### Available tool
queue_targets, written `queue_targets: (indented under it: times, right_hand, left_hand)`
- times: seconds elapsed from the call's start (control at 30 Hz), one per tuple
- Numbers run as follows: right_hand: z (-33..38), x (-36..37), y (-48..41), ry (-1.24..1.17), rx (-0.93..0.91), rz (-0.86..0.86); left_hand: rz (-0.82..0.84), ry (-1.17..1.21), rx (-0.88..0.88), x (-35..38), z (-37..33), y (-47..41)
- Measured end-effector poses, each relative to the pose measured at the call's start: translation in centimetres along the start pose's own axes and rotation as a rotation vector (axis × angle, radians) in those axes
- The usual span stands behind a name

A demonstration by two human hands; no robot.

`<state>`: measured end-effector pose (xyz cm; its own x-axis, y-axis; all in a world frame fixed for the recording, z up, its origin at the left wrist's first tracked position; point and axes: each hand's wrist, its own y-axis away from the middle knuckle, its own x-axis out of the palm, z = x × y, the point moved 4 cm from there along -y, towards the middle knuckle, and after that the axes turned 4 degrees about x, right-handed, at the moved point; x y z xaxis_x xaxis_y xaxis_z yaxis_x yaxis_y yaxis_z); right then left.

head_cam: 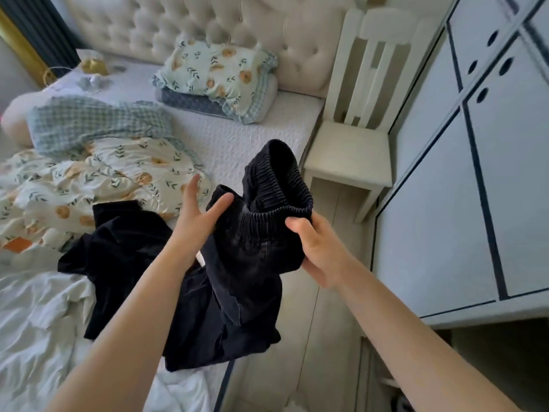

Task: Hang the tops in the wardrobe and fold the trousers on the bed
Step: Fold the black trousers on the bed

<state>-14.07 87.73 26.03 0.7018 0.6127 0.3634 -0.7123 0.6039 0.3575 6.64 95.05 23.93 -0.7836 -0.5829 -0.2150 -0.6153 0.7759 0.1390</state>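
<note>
A pair of dark washed-black trousers (255, 233) with a ribbed elastic waistband hangs above the bed's right edge. My right hand (318, 248) grips the waistband at its right side, thumb on top. My left hand (199, 215) is open with straight fingers, touching the left side of the trousers. More black clothing (127, 251) lies in a heap on the bed (237, 141) under my left arm and runs down below the held trousers. The wardrobe (475, 173) with pale blue doors stands shut on the right.
A cream wooden chair (353, 150) stands between bed and wardrobe. A floral duvet (98, 179) and checked blanket (89, 123) are bunched on the left. Pillows (219, 75) lie against the tufted headboard. White sheets (38, 322) are crumpled in front. A narrow floor strip (320, 322) runs beside the bed.
</note>
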Motion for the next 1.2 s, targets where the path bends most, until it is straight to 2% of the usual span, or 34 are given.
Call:
queue_targets:
  times: [0.07, 0.17, 0.27, 0.37, 0.43, 0.53, 0.63, 0.77, 0.83, 0.9, 0.97, 1.03, 1.07, 1.13, 1.2]
  right_hand:
    - [2.7, -1.0, 0.0, -0.002, -0.033, 0.021]
    - [6.1, -2.8, -0.4, 0.001, -0.082, -0.039]
    - [9.5, -4.8, -1.4, -0.023, -0.120, -0.189]
    - [12.2, -6.6, -2.8, -0.051, -0.083, -0.289]
    - [13.5, -7.1, -3.8, -0.066, -0.069, -0.248]
    - [15.5, -7.1, -5.1, -0.147, -0.073, -0.098]
    - [17.7, -7.3, -6.4, -0.195, -0.068, -0.002]
    - [21.4, -7.8, -7.8, -0.168, -0.133, -0.046]
    - [23.2, -8.1, -7.9, -0.108, -0.148, -0.084]
    - [25.0, -8.2, -7.7, 0.083, -0.165, -0.211]
    - [26.9, -9.0, -6.8, 0.319, -0.233, -0.507]
    - [28.1, -9.9, -5.5, 0.453, -0.324, -0.832]
    - [28.3, -9.9, -4.7, 0.500, -0.365, -0.933]
    - [27.8, -9.0, -3.5, 0.594, -0.432, -1.009]
    - [26.8, -7.3, -2.9, 0.651, -0.511, -1.011]
  left_hand:
    - [0.085, 0.166, -0.075, 1.4, -0.9, -1.2]
    - [0.193, 0.172, -0.074, 3.3, -2.0, -2.4]
    - [0.186, 0.136, 0.021, 3.9, -3.9, -3.6]
    - [0.208, 0.187, 0.126, 3.8, -8.0, -5.3]
    - [0.270, 0.228, 0.225, 4.1, -11.4, -6.6]
    - [0.434, 0.133, 0.410, 5.1, -16.2, -8.4]
    - [0.521, 0.085, 0.486, 5.9, -18.7, -10.5]
    - [0.642, 0.187, 0.491, 7.0, -20.8, -12.4]
    - [0.612, 0.201, 0.529, 7.6, -22.3, -12.5]
    - [0.510, 0.228, 0.542, 8.1, -23.1, -12.7]
    - [0.416, 0.274, 0.507, 8.8, -23.2, -12.9]
    - [0.323, 0.318, 0.454, 9.6, -23.1, -13.1]
    - [0.274, 0.327, 0.431, 10.0, -23.1, -13.3]
    - [0.194, 0.333, 0.380, 10.7, -23.4, -13.5]
    - [0.151, 0.349, 0.320, 11.4, -23.7, -13.8]
